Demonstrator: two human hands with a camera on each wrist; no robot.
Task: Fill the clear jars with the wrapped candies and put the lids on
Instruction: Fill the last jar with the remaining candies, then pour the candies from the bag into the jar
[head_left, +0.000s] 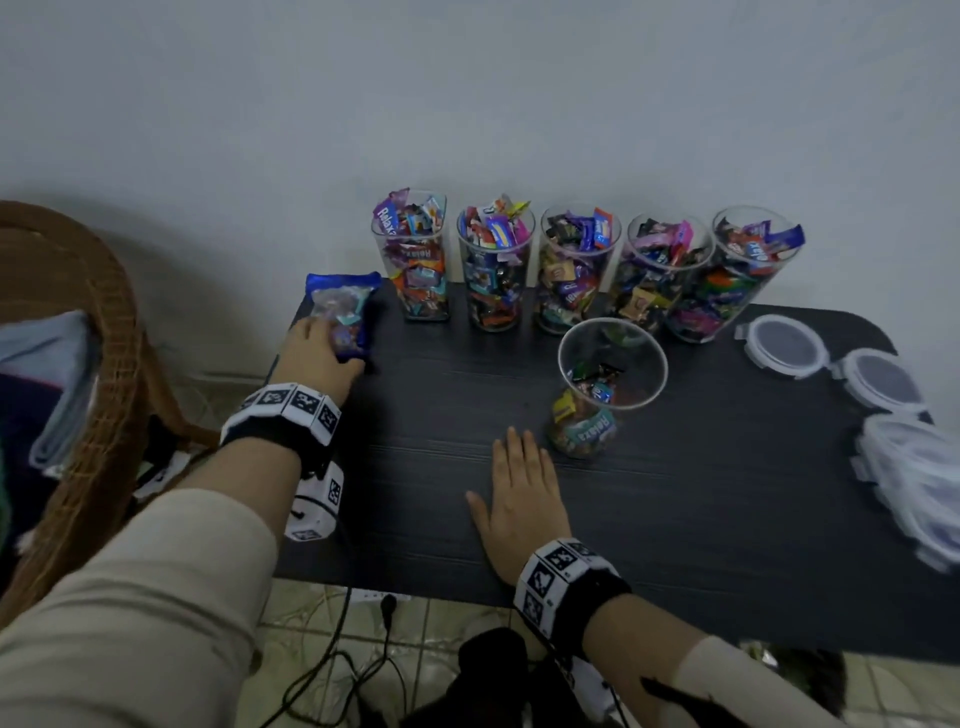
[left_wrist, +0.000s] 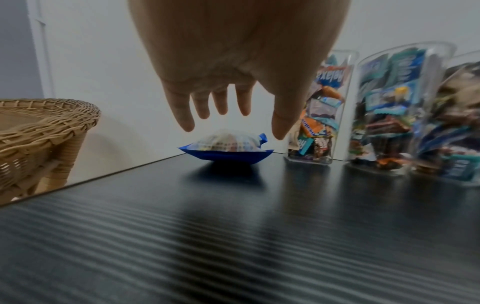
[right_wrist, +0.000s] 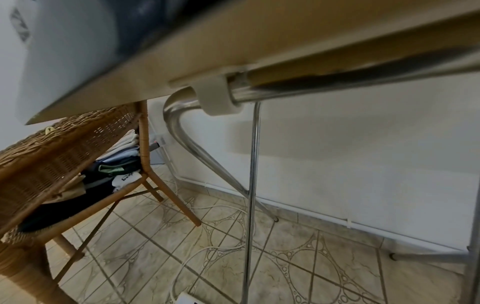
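A blue bag of wrapped candies (head_left: 340, 312) (left_wrist: 226, 148) lies at the table's far left corner. My left hand (head_left: 318, 347) (left_wrist: 233, 125) hovers over its near end, fingers (left_wrist: 185, 121) spread and straight, just above the bag. My right hand (head_left: 519, 488) lies flat on the black table (head_left: 727, 509), beside a clear jar (head_left: 602, 389) that is partly filled with candies. Five full jars (head_left: 496, 270) stand in a row along the wall. Clear lids (head_left: 784, 345) lie at the right. The right wrist view shows only the table's underside.
A wicker chair (head_left: 88, 364) (left_wrist: 41, 131) holding folded clothes stands left of the table. A stack of lids (head_left: 914, 467) sits at the right edge. Under the table are metal legs (right_wrist: 253, 185) and cables on a tiled floor (right_wrist: 298, 257).
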